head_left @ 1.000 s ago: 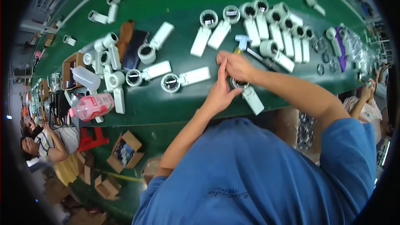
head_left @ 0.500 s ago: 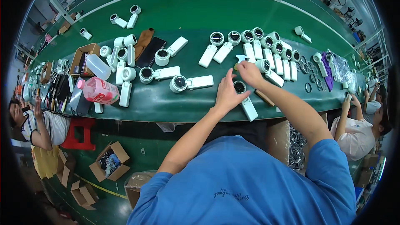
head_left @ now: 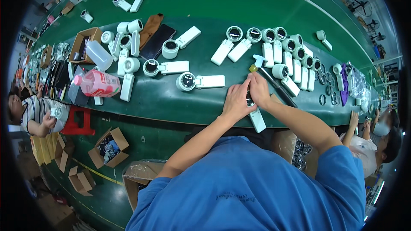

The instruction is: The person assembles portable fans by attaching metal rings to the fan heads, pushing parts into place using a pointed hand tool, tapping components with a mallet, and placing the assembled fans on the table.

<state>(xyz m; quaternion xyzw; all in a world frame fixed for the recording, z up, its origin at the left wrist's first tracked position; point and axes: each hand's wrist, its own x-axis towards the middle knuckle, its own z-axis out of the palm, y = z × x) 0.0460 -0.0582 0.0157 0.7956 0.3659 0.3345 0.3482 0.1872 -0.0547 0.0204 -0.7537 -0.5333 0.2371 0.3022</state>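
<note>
At the near edge of the dark green work surface (head_left: 171, 102), directly in front of the person, is the white plastic handheld device with a round, dark-faced head and a flat rectangular handle (head_left: 257, 121). Its handle points toward the body. The left hand (head_left: 236, 100) is narrowed around the head's left side, fingers straight and together, thumb along the near side. The right hand (head_left: 259, 90) lies over the far right side, fingers drawn together and meeting the left fingertips; because the fingers hide most of the head, it cannot be told whether this hand grips or only presses.

For good handling, support the head from both sides, apply even pressure around the rim, and avoid loading the dark face or twisting the handle joint.

Just beyond the right hand lies a black-shafted tool with a pale blue and yellow head (head_left: 276, 84). It should not be allowed to roll against the device.

Farther right are a row of similar white devices (head_left: 304, 78) and loose thin black rings (head_left: 320, 99). Well to the left stand a translucent white plastic bottle (head_left: 99, 54) and a pink-filled clear bottle (head_left: 100, 84).
</note>
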